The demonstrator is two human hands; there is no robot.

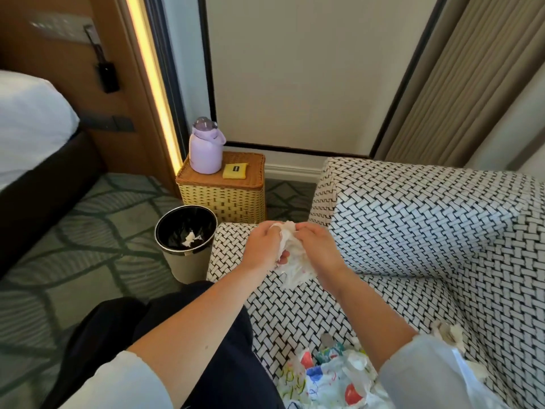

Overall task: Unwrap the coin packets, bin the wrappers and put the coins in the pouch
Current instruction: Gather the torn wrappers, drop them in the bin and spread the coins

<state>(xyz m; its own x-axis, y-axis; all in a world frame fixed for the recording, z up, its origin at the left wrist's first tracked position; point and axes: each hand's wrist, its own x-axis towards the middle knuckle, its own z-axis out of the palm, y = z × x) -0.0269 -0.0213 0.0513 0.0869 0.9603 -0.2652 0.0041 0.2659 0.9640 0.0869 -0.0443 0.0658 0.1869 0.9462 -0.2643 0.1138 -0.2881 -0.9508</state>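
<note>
Two hands, left hand (263, 244), right hand (317, 246), gripping wrapper (290, 255).

Two bare forearms reach up from the bottom of the frame and meet near the middle. The left hand (263, 245) comes in from the lower left, back of the hand facing the camera, its fingers (272, 228) curled closed at the top. The right hand (317, 246) comes in from the lower right, also back up, fingers (303, 227) bent inward toward the left hand. The two hands sit just beside each other, fingertips nearly touching, both pinching something white between them. Pale sleeves are pushed up on both forearms, at the bottom corners of the frame. Dark-trousered legs show at lower left.
</note>
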